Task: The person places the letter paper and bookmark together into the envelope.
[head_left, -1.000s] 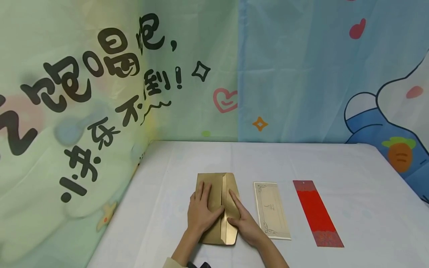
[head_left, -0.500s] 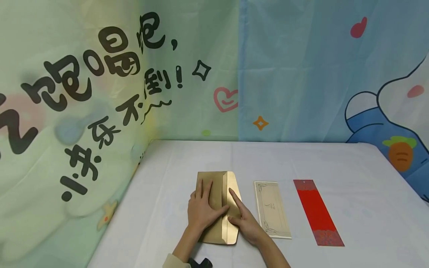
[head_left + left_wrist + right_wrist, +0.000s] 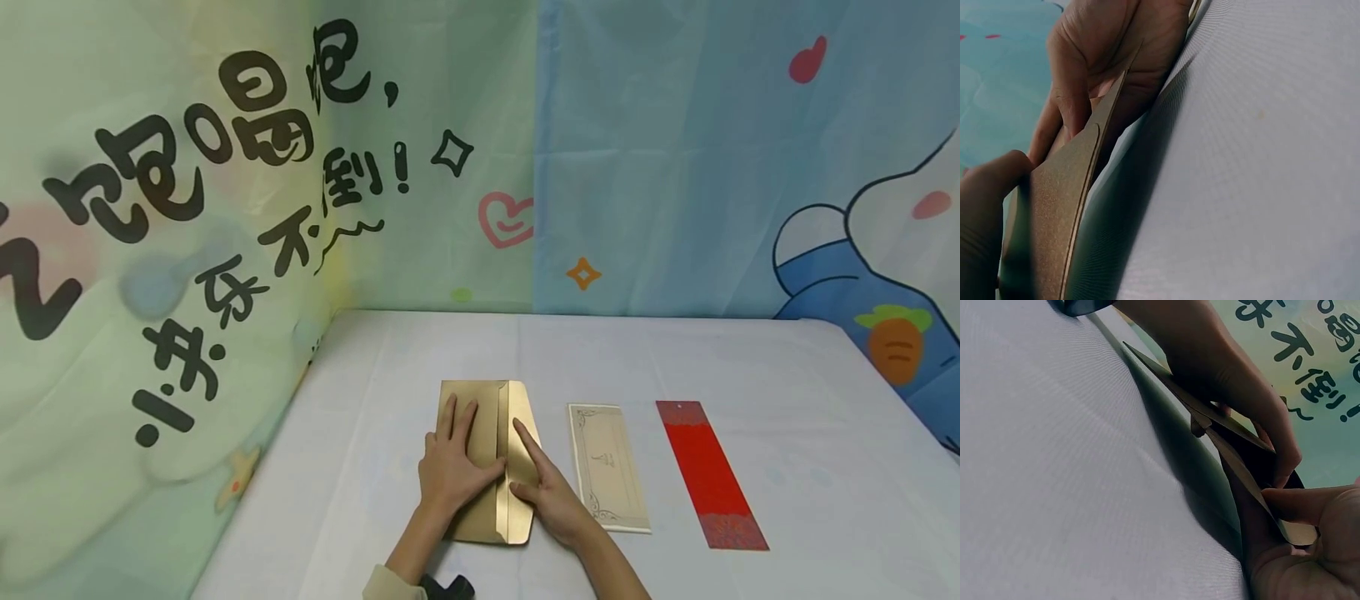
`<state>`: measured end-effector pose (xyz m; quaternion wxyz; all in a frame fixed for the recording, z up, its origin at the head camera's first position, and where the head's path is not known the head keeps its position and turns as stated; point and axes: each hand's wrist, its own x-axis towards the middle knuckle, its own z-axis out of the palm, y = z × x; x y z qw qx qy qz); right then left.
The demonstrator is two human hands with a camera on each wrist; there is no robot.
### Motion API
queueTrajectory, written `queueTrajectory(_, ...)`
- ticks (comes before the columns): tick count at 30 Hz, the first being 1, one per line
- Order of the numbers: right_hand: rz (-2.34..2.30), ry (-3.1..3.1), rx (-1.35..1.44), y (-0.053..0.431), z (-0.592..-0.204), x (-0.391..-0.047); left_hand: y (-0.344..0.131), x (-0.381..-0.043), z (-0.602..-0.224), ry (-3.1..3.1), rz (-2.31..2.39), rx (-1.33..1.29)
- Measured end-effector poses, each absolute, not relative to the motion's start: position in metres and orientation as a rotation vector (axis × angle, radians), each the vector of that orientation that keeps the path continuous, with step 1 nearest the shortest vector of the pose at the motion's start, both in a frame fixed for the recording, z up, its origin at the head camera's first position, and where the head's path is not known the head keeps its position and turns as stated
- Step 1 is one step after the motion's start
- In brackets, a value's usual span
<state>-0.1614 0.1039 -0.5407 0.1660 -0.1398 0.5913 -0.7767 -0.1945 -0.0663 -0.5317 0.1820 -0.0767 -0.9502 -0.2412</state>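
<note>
A gold envelope [image 3: 471,390] lies lengthwise on the white table, its long flap [image 3: 519,521] folded out to the right. My left hand [image 3: 453,477] rests on the envelope's body with fingers spread and the thumb reaching to the crease. From the right, my right hand [image 3: 553,502] pinches the flap, thumb above and other fingers partly hidden underneath. In the right wrist view the envelope's near edge [image 3: 1166,376] is raised off the cloth, and the right thumb [image 3: 1297,503] lies on the flap. The left wrist view shows the left thumb [image 3: 988,187] beside the envelope.
Right of the envelope lies a cream card [image 3: 611,467] with ornamental corners. Farther right is a long red strip [image 3: 712,475] with patterned ends. A black object [image 3: 450,587] shows by the left wrist. Printed cloths [image 3: 630,167] hang behind and at the left.
My left thumb slid slightly right past the crease, then came back to it. The flap has tipped a little farther open, and my right hand has kept its hold.
</note>
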Motion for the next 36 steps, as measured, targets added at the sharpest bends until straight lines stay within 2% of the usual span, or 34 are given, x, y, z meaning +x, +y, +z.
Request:
queueTrajectory(8, -2.226, 1.712, -0.361, 0.1, -0.537, -0.161, -0.068, -0.197, -0.534, -2.699, -0.682, -0.191)
queueTrajectory(16, -2.129, 2.22, -0.248, 0.097, -0.54, -0.161, -0.068, -0.199, -0.536, -2.735, -0.657, -0.126)
queueTrajectory(21, -1.865, 2.746, -0.287, 0.095, -0.544, -0.16, -0.068, -0.198, -0.538, -2.758, -0.623, -0.109)
queueTrajectory(27, -1.598, 3.0, -0.404, 0.096, -0.541, -0.155, -0.068, -0.198, -0.54, -2.798, -0.612, -0.083)
queueTrajectory(30, -1.402, 3.172, -0.337, 0.103, -0.536, -0.154, -0.066, -0.2, -0.54, -2.801, -0.603, -0.095)
queueTrajectory(36, -1.165, 3.398, 0.011, 0.141, -0.533, -0.155, -0.065, -0.202, -0.542, -2.826, -0.578, -0.096)
